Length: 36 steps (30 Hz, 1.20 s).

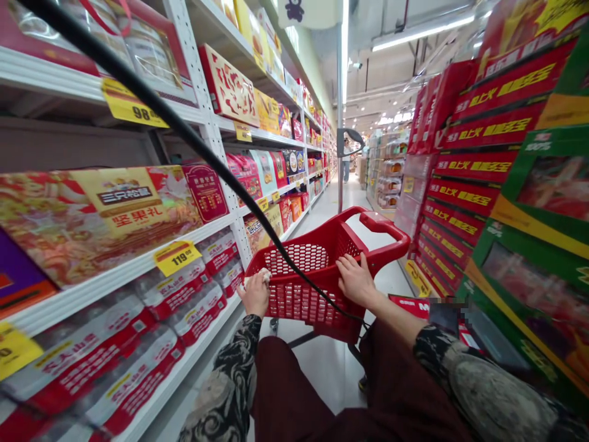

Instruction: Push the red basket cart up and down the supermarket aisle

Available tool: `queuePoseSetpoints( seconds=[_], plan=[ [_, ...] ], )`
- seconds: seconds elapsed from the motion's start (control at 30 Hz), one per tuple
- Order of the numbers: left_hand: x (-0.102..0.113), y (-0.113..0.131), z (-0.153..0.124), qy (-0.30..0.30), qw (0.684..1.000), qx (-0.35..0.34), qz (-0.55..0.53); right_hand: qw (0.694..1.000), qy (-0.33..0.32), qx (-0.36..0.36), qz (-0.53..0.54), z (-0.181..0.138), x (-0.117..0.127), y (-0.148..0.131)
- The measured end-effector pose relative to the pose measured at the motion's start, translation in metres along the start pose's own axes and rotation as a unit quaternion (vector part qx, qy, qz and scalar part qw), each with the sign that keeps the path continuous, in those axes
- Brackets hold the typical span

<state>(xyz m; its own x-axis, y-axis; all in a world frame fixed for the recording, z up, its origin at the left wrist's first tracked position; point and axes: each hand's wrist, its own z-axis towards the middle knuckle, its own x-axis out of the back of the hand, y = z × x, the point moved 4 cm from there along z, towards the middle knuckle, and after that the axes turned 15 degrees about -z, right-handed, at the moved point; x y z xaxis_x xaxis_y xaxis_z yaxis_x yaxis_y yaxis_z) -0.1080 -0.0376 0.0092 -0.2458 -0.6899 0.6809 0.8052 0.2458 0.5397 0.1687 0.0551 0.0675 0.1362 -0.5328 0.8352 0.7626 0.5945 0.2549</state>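
A red plastic shopping cart (pixel 301 301) with a perforated basket stands before my knees, its red handle (pixel 381 230) at the far right end. My left hand (pixel 255 299) is closed on a crumpled white wipe (pixel 264 275) and rests at the basket's near left corner. With fingers curled over the near rim, my right hand (pixel 356 281) grips the basket. A black cable (pixel 197 144) runs diagonally across the view, in front of the cart.
On my left, white shelving (pixel 193 233) holds gift boxes (pixel 110 209) and wrapped bottle packs (pixel 133 362). Stacked red cartons (pixel 464 190) and green boxes (pixel 534 258) rise on my right. A metal pole (pixel 340 110) stands beyond the cart. Farther down the aisle is a person (pixel 346 161).
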Motion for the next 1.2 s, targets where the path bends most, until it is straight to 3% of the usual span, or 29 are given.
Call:
queuePoseSetpoints(
  seconds=[0.1,0.27,0.33,0.4,0.53,0.6,0.8,0.9,1.0,1.1,1.2],
  plan=[
    [-0.008,0.014,0.0,-0.024,1.0,-0.013,-0.01,1.0,-0.001,-0.004,0.001,0.001,0.0,-0.003],
    [-0.043,0.091,-0.011,-0.103,0.987,-0.115,-0.054,1.0,0.0,0.008,0.004,0.002,0.003,-0.002],
    [-0.046,0.105,-0.014,-0.12,0.98,-0.142,-0.07,1.0,0.007,0.012,0.002,0.002,0.004,0.003],
    [-0.041,0.098,-0.012,-0.111,0.983,-0.13,-0.072,1.0,0.017,0.007,-0.001,0.002,0.004,0.011],
    [-0.027,0.066,-0.005,-0.068,0.995,-0.031,-0.068,1.0,0.027,-0.009,-0.003,0.002,0.004,0.021],
    [-0.028,0.07,-0.004,-0.068,0.995,-0.018,-0.075,1.0,0.028,-0.009,-0.001,0.001,0.004,0.02],
    [-0.059,0.159,-0.016,-0.133,0.97,-0.114,-0.167,0.999,0.035,-0.015,0.021,-0.001,0.007,0.014],
    [-0.068,0.192,-0.017,-0.136,0.953,-0.082,-0.258,0.996,0.073,-0.031,0.044,-0.004,0.009,0.022],
    [-0.069,0.209,-0.013,-0.12,0.903,-0.025,-0.412,0.989,0.107,-0.022,0.096,-0.004,0.011,0.028],
    [-0.07,0.223,-0.007,-0.126,0.8,0.034,-0.585,0.976,0.146,-0.012,0.163,-0.001,0.016,0.031],
    [-0.071,0.235,-0.004,-0.171,0.702,0.103,-0.684,0.962,0.174,-0.019,0.21,0.003,0.022,0.035]
  ],
)
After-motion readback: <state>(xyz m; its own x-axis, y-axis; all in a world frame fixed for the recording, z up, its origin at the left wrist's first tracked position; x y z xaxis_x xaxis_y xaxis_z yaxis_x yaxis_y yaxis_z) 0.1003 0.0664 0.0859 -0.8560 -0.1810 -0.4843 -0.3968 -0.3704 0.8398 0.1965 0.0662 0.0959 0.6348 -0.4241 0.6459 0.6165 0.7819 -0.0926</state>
